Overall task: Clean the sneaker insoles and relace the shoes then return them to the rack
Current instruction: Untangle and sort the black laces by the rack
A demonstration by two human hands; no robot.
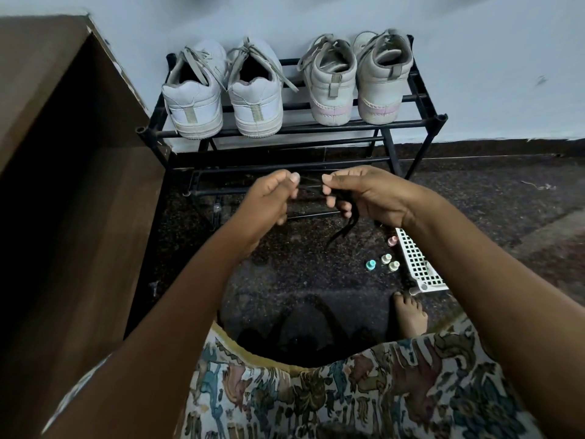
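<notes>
My left hand [269, 198] and my right hand [367, 194] are raised in front of the rack, both pinching a black shoelace [343, 229] stretched between them; its loose ends hang down from my right hand. Two pairs of sneakers stand heels toward me on the top shelf of the black shoe rack [411, 122]: a white pair [221, 99] on the left and a grey pair with pink trim [357, 83] on the right. A dark shape, possibly a black shoe [304, 331], lies on the floor just in front of my knees, hard to make out.
A brown wooden cabinet [72, 185] stands close on the left. A white perforated basket [418, 264] and several small pastel bottles [384, 261] sit on the dark speckled floor at right, by my bare foot [410, 315]. The wall is behind the rack.
</notes>
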